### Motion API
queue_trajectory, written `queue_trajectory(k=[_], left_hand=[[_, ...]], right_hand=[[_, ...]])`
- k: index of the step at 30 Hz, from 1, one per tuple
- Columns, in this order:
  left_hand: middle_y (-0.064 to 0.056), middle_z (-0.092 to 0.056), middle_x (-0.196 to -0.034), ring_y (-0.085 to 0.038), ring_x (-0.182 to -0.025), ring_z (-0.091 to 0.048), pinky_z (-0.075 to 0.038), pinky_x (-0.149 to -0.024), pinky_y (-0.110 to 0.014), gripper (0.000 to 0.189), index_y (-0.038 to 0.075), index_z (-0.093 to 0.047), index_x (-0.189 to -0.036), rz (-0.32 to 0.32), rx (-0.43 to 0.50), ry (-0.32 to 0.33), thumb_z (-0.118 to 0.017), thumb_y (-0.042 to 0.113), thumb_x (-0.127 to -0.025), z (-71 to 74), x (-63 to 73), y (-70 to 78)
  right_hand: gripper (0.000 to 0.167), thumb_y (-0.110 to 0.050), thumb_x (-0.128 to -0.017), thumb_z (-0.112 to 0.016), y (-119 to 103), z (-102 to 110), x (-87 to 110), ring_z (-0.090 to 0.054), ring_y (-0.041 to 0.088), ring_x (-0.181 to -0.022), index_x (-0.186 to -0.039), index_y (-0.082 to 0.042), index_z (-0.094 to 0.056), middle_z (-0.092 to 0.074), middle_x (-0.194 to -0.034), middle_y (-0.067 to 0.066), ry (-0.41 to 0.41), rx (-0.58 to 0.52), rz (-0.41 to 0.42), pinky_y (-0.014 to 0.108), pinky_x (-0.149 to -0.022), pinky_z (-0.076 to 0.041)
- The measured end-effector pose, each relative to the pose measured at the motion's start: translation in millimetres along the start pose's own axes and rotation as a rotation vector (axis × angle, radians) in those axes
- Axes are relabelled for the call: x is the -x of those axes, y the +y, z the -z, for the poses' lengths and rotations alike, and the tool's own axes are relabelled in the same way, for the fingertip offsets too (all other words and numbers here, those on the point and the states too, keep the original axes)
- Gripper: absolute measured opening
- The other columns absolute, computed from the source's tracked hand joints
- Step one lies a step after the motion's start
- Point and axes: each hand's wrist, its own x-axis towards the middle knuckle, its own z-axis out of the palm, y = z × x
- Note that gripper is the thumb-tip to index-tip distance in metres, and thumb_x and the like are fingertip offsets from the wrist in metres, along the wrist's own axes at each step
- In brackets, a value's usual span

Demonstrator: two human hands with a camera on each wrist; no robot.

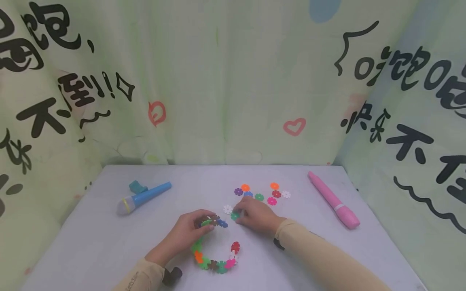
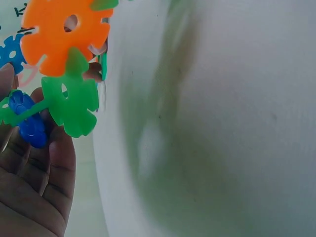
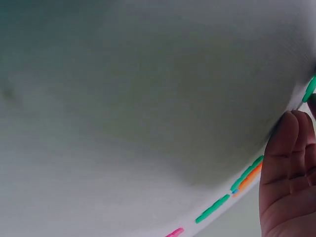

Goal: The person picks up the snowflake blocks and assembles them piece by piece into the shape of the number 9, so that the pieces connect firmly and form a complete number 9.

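Note:
A curved chain of interlocking flower-shaped plastic discs [image 1: 221, 267] runs from my left hand [image 1: 185, 231] round to a red disc [image 1: 235, 247]. The left fingers and thumb hold the chain's upper end, where brown, green and blue discs [image 1: 222, 223] show. In the left wrist view, an orange disc [image 2: 49, 34] and a green disc [image 2: 71, 101] hang in front of that hand. My right hand [image 1: 257, 214] pinches a loose teal-green disc [image 1: 234, 216] between thumb and fingers, just right of the chain's blue end. Beside it lies a white disc [image 1: 227, 209].
Several loose discs, among them a green disc [image 1: 259, 197] and a pink disc [image 1: 272, 201], lie beyond the right hand. A blue toy microphone [image 1: 151, 194] and a teal piece [image 1: 137, 186] are at the left. A pink bat-shaped object [image 1: 333, 200] lies at the right.

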Motion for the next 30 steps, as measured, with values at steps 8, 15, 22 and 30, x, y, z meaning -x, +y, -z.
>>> queue_trajectory(k=[8, 15, 22, 30], left_hand=[[0.004, -0.069, -0.116, -0.022, -0.105, -0.064, -0.055, -0.088, -0.041, 0.033, 0.02, -0.068, -0.123, 0.001, -0.004, 0.0, -0.075, 0.018, -0.091, -1.0, -0.2, 0.7], [0.004, -0.069, -0.115, -0.021, -0.103, -0.065, -0.055, -0.087, -0.04, 0.033, 0.019, -0.068, -0.123, -0.022, -0.013, 0.002, -0.075, 0.017, -0.091, -1.8, -0.3, -0.5], [0.006, -0.069, -0.114, -0.022, -0.106, -0.064, -0.054, -0.088, -0.041, 0.031, 0.022, -0.068, -0.121, -0.03, -0.014, 0.005, -0.075, 0.018, -0.091, -2.0, -0.8, -0.2], [0.005, -0.068, -0.116, -0.025, -0.11, -0.063, -0.053, -0.091, -0.046, 0.031, 0.021, -0.068, -0.121, -0.018, -0.025, 0.004, -0.074, 0.018, -0.091, -2.5, -1.7, -0.7]], right_hand=[[0.026, -0.029, -0.087, -0.077, 0, 2, 2.6, -0.054, 0.011, -0.084, -0.109, -0.018, -0.07, -0.053, -0.094, -0.01, -0.002, -0.056, -0.032, 0.028, -0.076, -0.051], [0.026, -0.024, -0.083, -0.079, -1, 4, 6.1, -0.054, 0.011, -0.081, -0.105, -0.017, -0.067, -0.055, -0.086, -0.011, 0.003, -0.038, -0.026, 0.028, -0.073, -0.051], [0.029, -0.015, -0.084, -0.077, 2, 6, 10.5, -0.056, 0.007, -0.08, -0.113, -0.018, -0.07, -0.062, -0.093, -0.013, 0.033, -0.07, 0.038, 0.026, -0.073, -0.051], [0.035, -0.011, -0.085, -0.078, 4, 5, 13.8, -0.057, 0.008, -0.082, -0.119, -0.014, -0.072, -0.065, -0.095, -0.012, 0.063, -0.148, 0.03, 0.025, -0.073, -0.052]])
